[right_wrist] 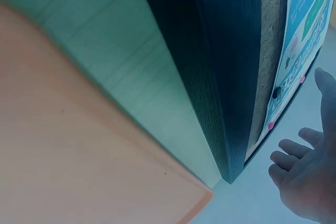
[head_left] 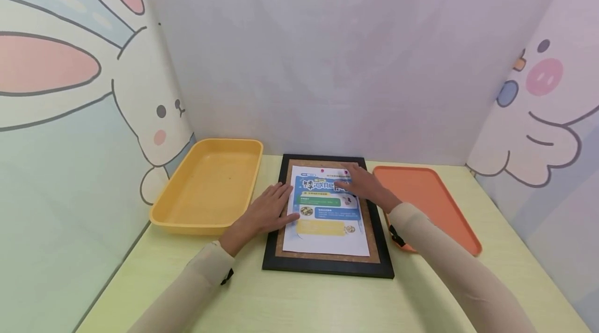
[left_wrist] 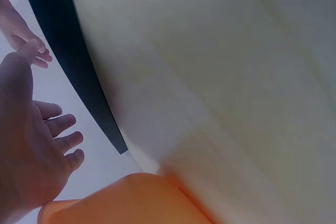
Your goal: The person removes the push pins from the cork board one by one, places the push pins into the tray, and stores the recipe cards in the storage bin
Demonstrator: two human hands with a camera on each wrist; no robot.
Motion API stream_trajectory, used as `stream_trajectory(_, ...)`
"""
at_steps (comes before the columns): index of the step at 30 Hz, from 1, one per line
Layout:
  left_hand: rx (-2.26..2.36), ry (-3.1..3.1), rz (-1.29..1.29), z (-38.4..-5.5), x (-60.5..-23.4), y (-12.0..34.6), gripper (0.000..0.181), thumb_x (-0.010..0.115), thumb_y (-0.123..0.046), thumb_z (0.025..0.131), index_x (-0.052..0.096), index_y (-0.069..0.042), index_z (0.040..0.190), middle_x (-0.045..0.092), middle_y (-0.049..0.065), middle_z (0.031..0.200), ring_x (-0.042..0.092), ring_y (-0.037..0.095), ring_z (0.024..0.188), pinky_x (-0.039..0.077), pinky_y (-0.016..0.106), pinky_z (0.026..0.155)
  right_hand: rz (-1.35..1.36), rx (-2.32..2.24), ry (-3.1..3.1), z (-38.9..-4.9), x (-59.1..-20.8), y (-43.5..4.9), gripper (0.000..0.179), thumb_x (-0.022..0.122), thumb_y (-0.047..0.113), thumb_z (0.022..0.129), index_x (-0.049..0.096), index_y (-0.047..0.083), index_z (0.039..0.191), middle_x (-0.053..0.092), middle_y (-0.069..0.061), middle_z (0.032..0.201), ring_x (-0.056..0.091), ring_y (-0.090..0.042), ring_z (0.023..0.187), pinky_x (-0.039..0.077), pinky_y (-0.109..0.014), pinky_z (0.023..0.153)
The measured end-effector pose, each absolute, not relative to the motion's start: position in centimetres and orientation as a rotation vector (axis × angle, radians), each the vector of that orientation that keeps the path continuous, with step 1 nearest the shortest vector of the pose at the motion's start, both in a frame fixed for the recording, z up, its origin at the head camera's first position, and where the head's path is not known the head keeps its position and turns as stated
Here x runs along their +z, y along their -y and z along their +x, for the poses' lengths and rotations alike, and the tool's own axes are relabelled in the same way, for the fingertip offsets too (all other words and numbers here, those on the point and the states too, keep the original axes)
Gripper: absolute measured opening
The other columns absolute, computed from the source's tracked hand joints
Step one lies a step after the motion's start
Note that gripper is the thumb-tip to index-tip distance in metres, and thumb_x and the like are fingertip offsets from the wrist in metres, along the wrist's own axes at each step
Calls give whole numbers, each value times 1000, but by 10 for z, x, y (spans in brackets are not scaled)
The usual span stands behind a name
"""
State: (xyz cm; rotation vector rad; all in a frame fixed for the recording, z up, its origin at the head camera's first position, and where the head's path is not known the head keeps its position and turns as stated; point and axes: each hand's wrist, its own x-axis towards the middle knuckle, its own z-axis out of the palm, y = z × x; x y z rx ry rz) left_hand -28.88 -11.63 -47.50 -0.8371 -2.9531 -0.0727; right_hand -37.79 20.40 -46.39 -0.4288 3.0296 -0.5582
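Observation:
A printed paper sheet (head_left: 327, 244) lies on a black-framed corkboard (head_left: 327, 267). Pink pushpins (head_left: 322, 170) stand along its top edge, and a dark pushpin (right_wrist: 276, 92) shows beside the pink ones in the right wrist view. My left hand (head_left: 269, 210) has its fingers extended over the sheet's left edge, thumb reaching inward. Over the upper right corner of the sheet, my right hand (head_left: 367, 186) spreads its fingers and hides part of the printed title. Both wrist views show palms with nothing held.
A yellow bin (head_left: 206, 230) stands to the left of the board. An orange tray (head_left: 451, 218) lies to the right, partly under the right forearm. The light table (head_left: 299, 307) meets a pale wall (head_left: 327, 62) behind and cartoon-printed panels (head_left: 70, 192) at the sides.

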Motion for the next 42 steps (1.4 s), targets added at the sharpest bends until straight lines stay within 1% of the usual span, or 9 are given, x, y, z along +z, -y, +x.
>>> stream_trajectory(7, -47, 2995, -797, -288, -476, 119, 95, 44, -73, 99, 33, -2, 161, 32, 15, 168, 27, 35, 155, 22, 49, 126, -463, -556, -3019, -379, -465, -198, 82, 66, 53, 99, 36, 8, 161, 40, -22, 159, 56, -36, 124, 48, -58, 104)
stream_trajectory(11, -54, 3028, -792, -288, -477, 122, 95, 42, -74, 99, 33, -3, 162, 31, 14, 168, 26, 36, 155, 21, 50, 126, -475, -554, -3008, -382, -465, -193, 83, 66, 53, 99, 35, 9, 162, 38, -20, 161, 55, -35, 126, 47, -57, 107)
stream_trajectory(19, -43, 3054, -793, -288, -479, 122, 95, 40, -75, 99, 34, -4, 162, 30, 13, 169, 26, 36, 156, 20, 51, 126, -446, -591, -2947, -384, -463, -181, 83, 65, 53, 100, 30, 13, 164, 37, -17, 164, 45, -38, 142, 39, -59, 115)
stream_trajectory(22, -54, 3056, -796, -287, -479, 122, 95, 41, -75, 99, 34, -4, 162, 30, 13, 169, 26, 36, 155, 20, 51, 126, -455, -571, -2954, -385, -464, -178, 81, 64, 52, 101, 31, 11, 163, 40, -18, 162, 47, -37, 140, 40, -59, 114)
stream_trajectory(25, -55, 3065, -797, -286, -478, 122, 96, 39, -76, 99, 32, -4, 162, 28, 13, 170, 25, 36, 156, 19, 50, 126, -467, -553, -2970, -386, -466, -176, 80, 63, 53, 101, 33, 11, 162, 44, -18, 159, 51, -36, 134, 42, -58, 111)
stream_trajectory(29, -59, 3046, -811, -287, -479, 122, 95, 40, -74, 100, 32, -3, 162, 29, 14, 169, 25, 36, 156, 20, 50, 126, -479, -544, -2976, -388, -468, -176, 80, 63, 53, 101, 33, 11, 162, 45, -18, 158, 52, -35, 133, 43, -58, 110)
stream_trajectory(35, -89, 3011, -837, -287, -479, 121, 88, 46, -68, 102, 36, -3, 161, 35, 14, 166, 29, 34, 154, 22, 51, 126, -486, -583, -2946, -385, -468, -173, 80, 62, 49, 103, 29, 9, 163, 42, -20, 160, 48, -38, 139, 41, -60, 111)
stream_trajectory(39, -125, 3015, -840, -287, -478, 120, 87, 49, -65, 102, 35, -4, 161, 39, 15, 164, 31, 33, 154, 23, 52, 125, -468, -602, -2932, -384, -468, -172, 78, 63, 47, 103, 30, 9, 162, 45, -20, 157, 52, -36, 133, 43, -58, 109)
stream_trajectory(42, -165, 3024, -833, -287, -477, 120, 89, 51, -65, 101, 30, -4, 163, 39, 15, 164, 31, 32, 154, 23, 53, 125, -469, -605, -2935, -385, -469, -171, 77, 63, 47, 103, 31, 9, 162, 48, -19, 154, 54, -35, 127, 45, -56, 108)
